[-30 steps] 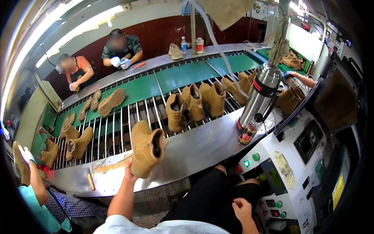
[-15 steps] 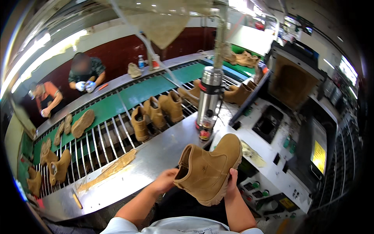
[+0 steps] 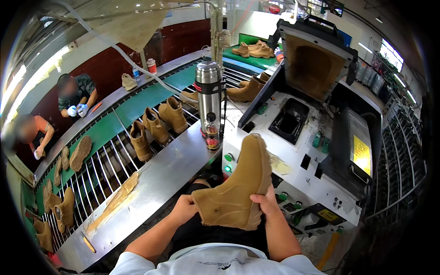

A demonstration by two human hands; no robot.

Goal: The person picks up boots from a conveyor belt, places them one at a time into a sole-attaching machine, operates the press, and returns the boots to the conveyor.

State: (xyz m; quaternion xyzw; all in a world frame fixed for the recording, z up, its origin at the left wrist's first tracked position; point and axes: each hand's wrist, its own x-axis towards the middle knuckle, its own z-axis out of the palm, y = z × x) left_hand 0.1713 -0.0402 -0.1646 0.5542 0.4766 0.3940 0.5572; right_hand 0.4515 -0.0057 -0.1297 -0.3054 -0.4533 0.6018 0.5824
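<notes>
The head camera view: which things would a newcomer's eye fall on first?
Probably the tan boot in the lower middle, with the left hand at its collar and the right hand at its sole. Next, perhaps the steel flask beyond it, slightly left, and the white machine with its raised lid on the right.

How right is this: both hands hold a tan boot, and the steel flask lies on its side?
One error: the head view shows the steel flask standing upright, not lying. The left hand and right hand do hold the tan boot.
</notes>
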